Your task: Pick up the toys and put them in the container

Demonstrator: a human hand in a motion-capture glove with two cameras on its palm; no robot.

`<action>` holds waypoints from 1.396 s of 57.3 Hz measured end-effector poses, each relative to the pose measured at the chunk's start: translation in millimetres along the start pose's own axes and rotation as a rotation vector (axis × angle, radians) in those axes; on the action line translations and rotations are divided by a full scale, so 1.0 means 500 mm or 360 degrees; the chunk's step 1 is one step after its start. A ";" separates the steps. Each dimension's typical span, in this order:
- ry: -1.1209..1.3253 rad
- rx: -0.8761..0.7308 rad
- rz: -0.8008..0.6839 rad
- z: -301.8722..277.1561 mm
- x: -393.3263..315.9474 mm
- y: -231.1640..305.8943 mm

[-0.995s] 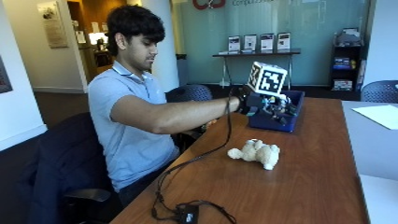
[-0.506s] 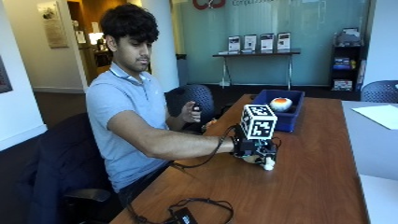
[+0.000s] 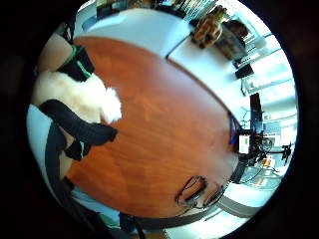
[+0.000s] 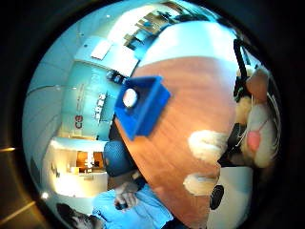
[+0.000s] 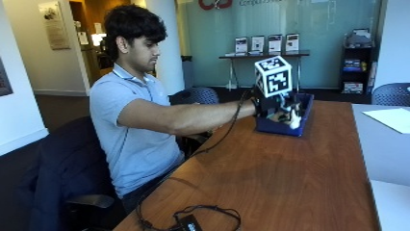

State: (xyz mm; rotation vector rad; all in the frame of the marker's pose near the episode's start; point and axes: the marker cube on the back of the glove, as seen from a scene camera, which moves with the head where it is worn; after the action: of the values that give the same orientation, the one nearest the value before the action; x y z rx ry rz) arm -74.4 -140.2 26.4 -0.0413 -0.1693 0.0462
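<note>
Now the carrying step is under way: the gloved right hand [image 5: 276, 107] has its fingers curled round a cream plush toy [image 5: 286, 115], lifted off the worktop [image 5: 282, 178] and held at the near wall of the blue container [image 5: 301, 126]. A white ball with an orange patch [image 4: 129, 98] already lies inside. Next the hand must pass over the rim and let go above the open interior. Whether the toy already overhangs the rim is hard to tell. Bare wood surrounds the bin; the worktop's left edge runs close by.

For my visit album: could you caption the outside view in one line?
A seated person's gloved right hand carries a cream plush toy toward the blue container on the wooden table.
</note>
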 end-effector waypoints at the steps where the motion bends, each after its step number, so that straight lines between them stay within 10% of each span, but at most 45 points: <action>1: -0.0002 0.0017 -0.0013 -0.015 -0.011 -0.008; 38: -0.0123 -0.0196 -0.0498 -0.017 -0.544 -0.209; 80: 0.0135 -0.0336 -0.0438 0.019 -0.221 -0.050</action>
State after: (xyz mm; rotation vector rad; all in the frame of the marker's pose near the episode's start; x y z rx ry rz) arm -183.7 -170.1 18.5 -0.2296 -0.0934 -0.2483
